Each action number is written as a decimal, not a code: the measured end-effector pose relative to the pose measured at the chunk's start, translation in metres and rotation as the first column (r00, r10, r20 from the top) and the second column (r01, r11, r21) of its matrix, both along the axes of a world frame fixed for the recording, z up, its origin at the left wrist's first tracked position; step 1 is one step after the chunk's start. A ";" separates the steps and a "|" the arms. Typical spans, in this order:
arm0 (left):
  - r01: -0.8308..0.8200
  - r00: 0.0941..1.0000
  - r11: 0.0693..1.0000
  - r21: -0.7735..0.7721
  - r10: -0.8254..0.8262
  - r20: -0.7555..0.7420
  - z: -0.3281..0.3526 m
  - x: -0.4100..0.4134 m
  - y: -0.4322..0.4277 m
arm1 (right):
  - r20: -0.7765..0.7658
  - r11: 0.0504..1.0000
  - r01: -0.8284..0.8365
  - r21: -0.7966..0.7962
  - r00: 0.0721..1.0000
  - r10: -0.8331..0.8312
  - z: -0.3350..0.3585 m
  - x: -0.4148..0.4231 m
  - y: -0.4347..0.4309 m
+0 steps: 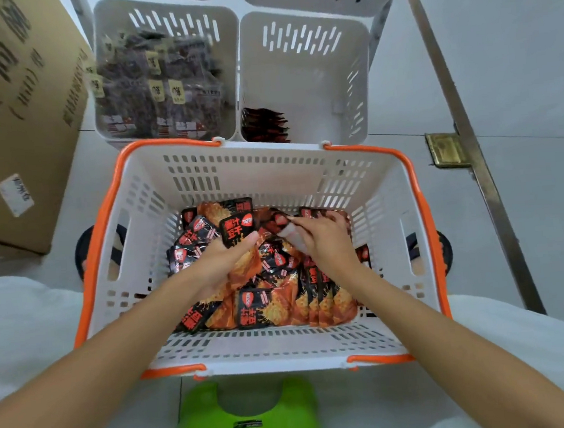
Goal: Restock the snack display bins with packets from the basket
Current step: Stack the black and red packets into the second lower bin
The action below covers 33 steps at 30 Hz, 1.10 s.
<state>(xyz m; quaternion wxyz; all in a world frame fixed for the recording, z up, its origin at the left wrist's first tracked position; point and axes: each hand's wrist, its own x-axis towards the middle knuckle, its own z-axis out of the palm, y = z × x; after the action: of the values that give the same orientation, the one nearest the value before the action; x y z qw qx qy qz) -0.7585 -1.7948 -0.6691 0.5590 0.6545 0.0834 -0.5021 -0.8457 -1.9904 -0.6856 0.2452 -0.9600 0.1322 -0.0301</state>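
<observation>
1. Nearest you, below your forearms, is a green plastic object. Just beyond it sits the basket, white with orange handles.
2. The basket's floor is covered with a loose pile of black-and-orange packets, so most of the stock looks yet to be moved.
3. Your hands are close together inside the basket, not touching. Your left hand grips one packet, thumb on its lower edge, lifted above the pile.
4. Your right hand has bent fingers down among the packets at the far side. I cannot tell whether it has hold of one.
5. Past the basket, the left bin is well filled with darker packets and seems to need little.
6. The right bin holds only a small stack in its near left corner and is otherwise bare. It looks like your target, and by my judgement you are early in filling it.
</observation>
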 end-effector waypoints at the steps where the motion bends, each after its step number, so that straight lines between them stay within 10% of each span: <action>1: -0.051 0.997 0.995 -0.081 0.047 -0.055 0.004 -0.001 -0.004 | 0.035 0.995 -0.054 0.088 0.998 0.051 0.006 0.002 0.014; 8: -0.193 0.979 0.980 0.056 0.197 -0.061 -0.017 0.007 0.014 | -0.204 0.607 0.063 0.792 0.965 0.166 0.023 0.009 0.048; 13: -0.109 0.992 0.993 0.040 0.112 -0.063 -0.008 0.015 0.021 | -0.190 0.891 0.061 0.450 0.981 0.029 0.030 0.020 0.024; 23: -0.117 0.978 0.979 -0.169 0.084 -0.192 0.021 0.024 0.009 | -0.278 0.795 0.061 0.604 0.951 0.138 0.034 0.031 0.032; 29: 0.109 0.991 0.986 -0.129 -0.118 -0.068 0.023 0.049 0.023 | -0.192 0.936 -0.346 0.071 0.916 0.353 0.057 0.038 0.019; 33: 0.413 0.911 0.909 -0.066 -0.411 0.040 0.035 0.051 0.017 | -0.013 0.918 -0.389 0.078 0.920 0.391 0.068 0.046 0.027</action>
<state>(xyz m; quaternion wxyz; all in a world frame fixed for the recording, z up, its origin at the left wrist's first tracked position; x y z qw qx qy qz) -0.7070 -1.7774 -0.6338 0.4652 0.6429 -0.0819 -0.6030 -0.7994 -1.9631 -0.6173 0.2796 -0.9577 -0.0570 0.0376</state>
